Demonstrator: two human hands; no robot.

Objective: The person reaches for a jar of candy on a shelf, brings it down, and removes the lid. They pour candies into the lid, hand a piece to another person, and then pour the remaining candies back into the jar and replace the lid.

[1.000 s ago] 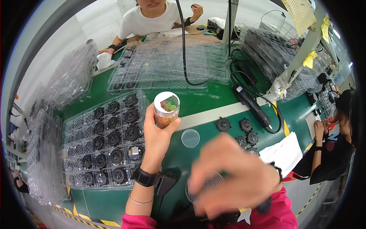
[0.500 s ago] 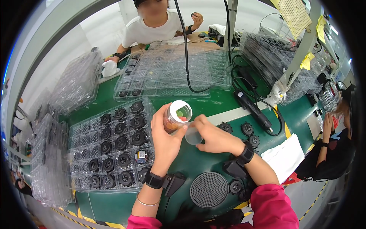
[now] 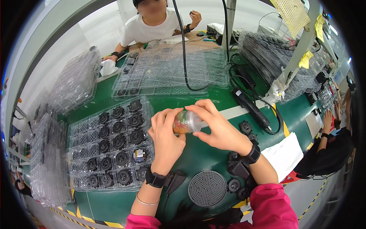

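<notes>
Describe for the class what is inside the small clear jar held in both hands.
Inside the clear jar a heap of small orange-brown pieces shows through the wall. The left hand covers one end and the right hand the capped end, so how full it is cannot be seen.

Our left hand (image 3: 164, 133) hides part of the small clear jar (image 3: 187, 122); we cannot make out its orange contents.

A clear jar (image 3: 187, 122) with orange contents sits sideways between both hands. Yellow tags (image 3: 306, 60) hang on the right-hand post. Clear blister trays (image 3: 110, 143) lie left of it.
</notes>
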